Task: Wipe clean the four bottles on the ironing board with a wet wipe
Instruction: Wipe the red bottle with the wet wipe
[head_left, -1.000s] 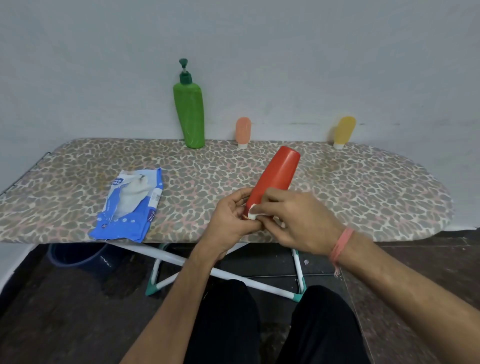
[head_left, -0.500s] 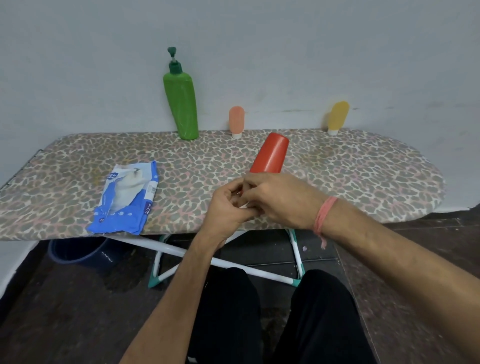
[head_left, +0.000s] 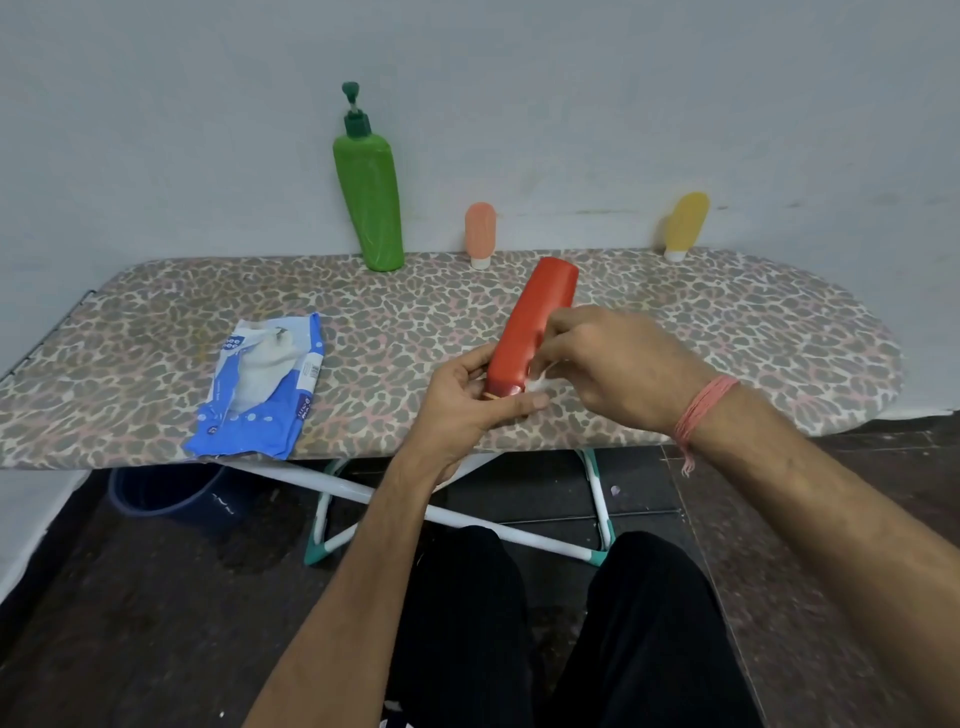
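Red bottle held over the near middle of the ironing board, tilted, far end pointing to 1 o'clock. Left hand curled round its near end, thumb on the left side, fingers underneath. Right hand at the bottle's right flank, fingers bunched and pinching a white wet wipe against it; only a scrap of wipe shows. Pink thread band on the right wrist.

Along the board's far edge, against the wall: green pump bottle at 11 o'clock from the hands, small peach tube at 12, small yellow tube at 2, both tubes cap-down. Blue wet wipe pack lies flat at 9 o'clock, near the front edge. Dark blue bucket on the floor beneath the board's left end.
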